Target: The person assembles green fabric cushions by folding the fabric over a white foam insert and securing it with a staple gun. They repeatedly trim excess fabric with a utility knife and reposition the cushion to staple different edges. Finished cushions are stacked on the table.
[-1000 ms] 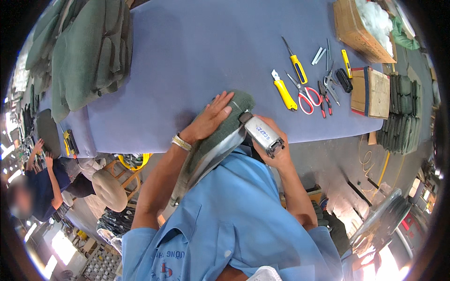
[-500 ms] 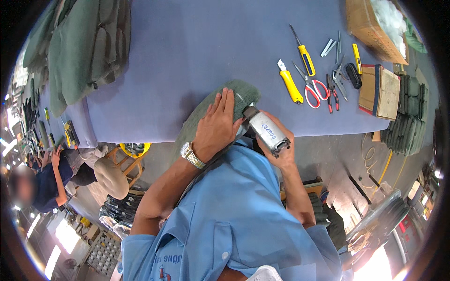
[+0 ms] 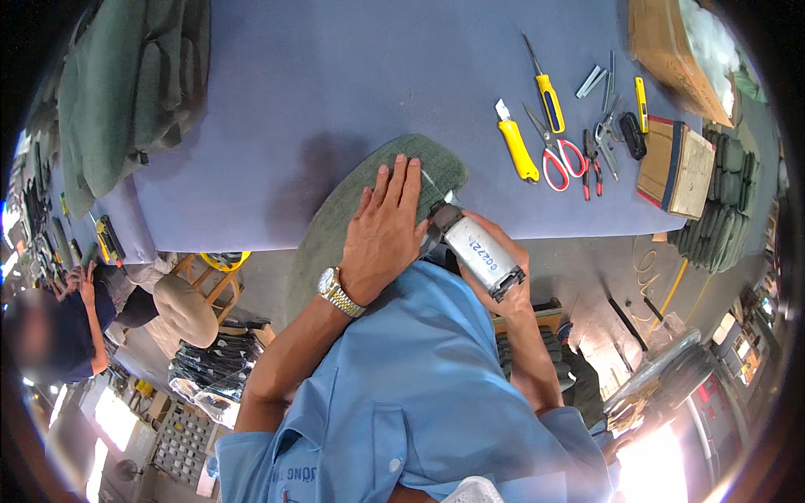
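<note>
A dark green fabric-covered pad point(image 3: 327, 243) with a rounded end leans over the near edge of the blue-grey table. My left hand point(image 3: 386, 222), with a metal watch point(image 3: 338, 292) at the wrist, lies flat on it, fingers stretched out. Wrapped round a silver and black staple gun point(image 3: 482, 256) is my right hand point(image 3: 511, 289); part of its grip is hidden behind the body. The gun's dark nose is at the pad's right edge, just below a thin pale line across the fabric.
Right on the table are a yellow utility knife point(image 3: 517, 151), red-handled scissors point(image 3: 557, 163), a screwdriver point(image 3: 549, 101), pliers point(image 3: 592, 168), staple strips point(image 3: 591, 81) and a cardboard box point(image 3: 671, 50). Green pads point(image 3: 134, 101) pile up at left. Another person point(image 3: 59, 335) works at far left.
The pad's end and my left hand sit slightly higher in view, and more of the pad's face shows. The staple gun stays at the pad's edge in my right hand. The whole view has shifted slightly.
</note>
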### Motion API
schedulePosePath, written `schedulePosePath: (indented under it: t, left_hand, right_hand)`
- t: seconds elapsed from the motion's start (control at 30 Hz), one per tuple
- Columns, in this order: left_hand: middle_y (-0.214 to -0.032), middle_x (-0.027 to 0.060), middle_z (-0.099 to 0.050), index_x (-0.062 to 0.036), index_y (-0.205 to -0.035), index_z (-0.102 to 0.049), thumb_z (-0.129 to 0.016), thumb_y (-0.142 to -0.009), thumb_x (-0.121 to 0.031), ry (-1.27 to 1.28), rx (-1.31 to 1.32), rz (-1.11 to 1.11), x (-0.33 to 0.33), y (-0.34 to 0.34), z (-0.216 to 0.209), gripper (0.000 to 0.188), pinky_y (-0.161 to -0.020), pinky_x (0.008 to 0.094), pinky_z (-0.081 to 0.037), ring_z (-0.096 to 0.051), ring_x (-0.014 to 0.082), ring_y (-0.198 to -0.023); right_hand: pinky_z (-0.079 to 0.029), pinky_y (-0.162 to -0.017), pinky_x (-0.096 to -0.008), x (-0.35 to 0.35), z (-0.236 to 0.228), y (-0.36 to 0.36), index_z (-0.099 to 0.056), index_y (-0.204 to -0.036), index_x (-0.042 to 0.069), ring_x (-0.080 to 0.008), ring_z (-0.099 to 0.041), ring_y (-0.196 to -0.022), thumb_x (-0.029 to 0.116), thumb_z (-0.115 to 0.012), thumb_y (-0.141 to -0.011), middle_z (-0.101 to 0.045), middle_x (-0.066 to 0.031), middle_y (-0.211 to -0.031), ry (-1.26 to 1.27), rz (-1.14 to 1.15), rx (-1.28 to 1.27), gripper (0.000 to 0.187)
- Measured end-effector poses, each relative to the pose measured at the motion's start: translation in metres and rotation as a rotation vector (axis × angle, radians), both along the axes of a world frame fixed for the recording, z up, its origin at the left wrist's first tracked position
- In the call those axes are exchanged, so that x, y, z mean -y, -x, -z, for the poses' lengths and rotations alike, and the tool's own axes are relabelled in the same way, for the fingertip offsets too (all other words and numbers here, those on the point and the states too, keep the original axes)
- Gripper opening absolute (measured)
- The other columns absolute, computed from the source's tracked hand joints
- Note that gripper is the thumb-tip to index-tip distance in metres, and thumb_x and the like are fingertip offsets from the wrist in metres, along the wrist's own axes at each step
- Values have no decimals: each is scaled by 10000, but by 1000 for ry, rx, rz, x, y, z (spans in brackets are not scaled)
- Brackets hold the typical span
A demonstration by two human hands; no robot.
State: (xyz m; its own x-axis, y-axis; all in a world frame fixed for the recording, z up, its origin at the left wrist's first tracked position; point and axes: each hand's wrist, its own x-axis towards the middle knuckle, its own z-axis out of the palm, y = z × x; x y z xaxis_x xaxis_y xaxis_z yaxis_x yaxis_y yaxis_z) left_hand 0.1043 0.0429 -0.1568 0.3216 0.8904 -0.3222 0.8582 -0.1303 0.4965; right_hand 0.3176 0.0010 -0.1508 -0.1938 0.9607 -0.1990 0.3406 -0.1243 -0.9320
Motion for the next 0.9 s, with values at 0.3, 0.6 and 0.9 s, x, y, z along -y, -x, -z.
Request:
schedulePosePath:
  t: [0.3, 0.6, 0.9]
  left_hand:
    - [-1629, 285, -323, 39, -1596, -247, -711, -946, -291, 98, 311, 76, -9, 13, -3, 864, -1226, 498, -300, -320, 449, -1511]
    - [-1628, 325, -295, 70, -1574, -269, -755, -921, -286, -224, 862, 178, -46, -42, -69, 889, -1217, 455, -307, -368, 442, -1493]
    - [-1089, 223, -724, 47, -1346, -566, -836, -857, -369, -309, 424, 72, -23, -21, -155, 696, -766, 395, -580, -747, 335, -929]
  right_hand:
    - [-539, -971, -334, -5, -45, -17, -593, -1396, -30, -208, -693, -1118, 47, -788, -791, -698, -177, -1272, -94, 202, 18, 640]
    - [-546, -941, -373, -38, -117, -6, -616, -1395, -12, -297, -707, -1091, 237, -765, -802, -704, -185, -1233, -589, 234, -92, 660]
    - [-590, -741, -391, -34, -147, -17, -385, -1541, 29, -220, -685, -829, 128, -860, -798, -695, -198, -1131, -164, 331, -1298, 887]
